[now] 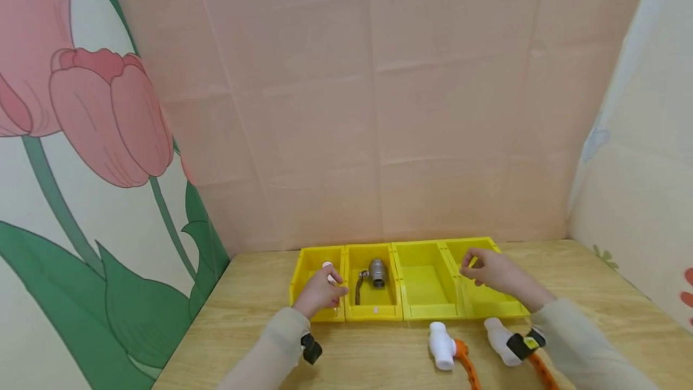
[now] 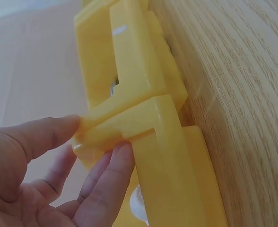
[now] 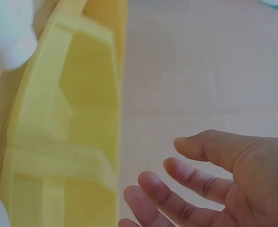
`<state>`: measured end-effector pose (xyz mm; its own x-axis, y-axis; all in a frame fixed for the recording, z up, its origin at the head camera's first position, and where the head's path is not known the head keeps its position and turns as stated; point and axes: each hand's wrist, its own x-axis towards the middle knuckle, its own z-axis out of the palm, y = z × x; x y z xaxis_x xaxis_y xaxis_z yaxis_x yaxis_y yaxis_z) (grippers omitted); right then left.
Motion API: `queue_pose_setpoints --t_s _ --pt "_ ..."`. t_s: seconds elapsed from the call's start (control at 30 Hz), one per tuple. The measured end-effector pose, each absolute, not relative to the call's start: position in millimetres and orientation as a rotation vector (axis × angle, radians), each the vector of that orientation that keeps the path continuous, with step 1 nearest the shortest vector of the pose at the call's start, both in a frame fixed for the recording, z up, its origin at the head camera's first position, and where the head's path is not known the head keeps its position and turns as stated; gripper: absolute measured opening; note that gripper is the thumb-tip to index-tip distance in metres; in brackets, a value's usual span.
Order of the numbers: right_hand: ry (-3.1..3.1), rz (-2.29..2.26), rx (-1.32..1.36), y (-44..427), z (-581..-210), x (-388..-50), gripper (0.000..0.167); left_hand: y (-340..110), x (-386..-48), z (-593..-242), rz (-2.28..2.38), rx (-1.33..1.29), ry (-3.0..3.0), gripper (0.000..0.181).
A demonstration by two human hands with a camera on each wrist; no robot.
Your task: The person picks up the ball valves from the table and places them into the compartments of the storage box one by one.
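My left hand (image 1: 323, 291) is over the leftmost yellow bin (image 1: 295, 275), thumb and fingers spread apart. In the left wrist view the thumb (image 2: 58, 130) overlaps the edge where two bins meet; whether it touches cannot be told. Partly hidden by that hand, a white item (image 2: 138, 205) lies in the leftmost bin. The neighbouring bin (image 1: 392, 312) contains a grey metal valve (image 1: 378, 272) with a lever. Above the rightmost bin (image 1: 476, 242), my right hand (image 1: 495, 271) hovers with loosely bent fingers and holds nothing.
Two white valves stand out on the wooden table (image 1: 379, 354): one white valve (image 1: 441, 346) with an orange handle, and another white valve (image 1: 499, 339) partly behind the right wrist's camera. A pink-beige sheet (image 1: 379, 107) hangs behind the row of bins. Walls flank both sides.
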<state>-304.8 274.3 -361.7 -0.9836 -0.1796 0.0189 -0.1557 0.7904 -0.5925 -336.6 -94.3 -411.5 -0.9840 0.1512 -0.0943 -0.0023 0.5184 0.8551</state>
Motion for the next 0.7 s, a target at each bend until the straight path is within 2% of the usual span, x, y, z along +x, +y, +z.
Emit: queue_pose_setpoints --t_s 0.27,0.4,0.7 --pt "2.822 -1.059 -0.520 263 -359 -279 0.018 -96 -339 -415 1.488 0.162 2.589 0.022" --pt "2.765 -1.062 -0.660 255 -376 -271 0.017 -96 -338 -416 1.509 0.180 2.577 0.022" --pt "2.593 -1.150 -0.660 241 -420 -259 0.017 -96 -336 -416 1.547 0.212 2.569 0.023"
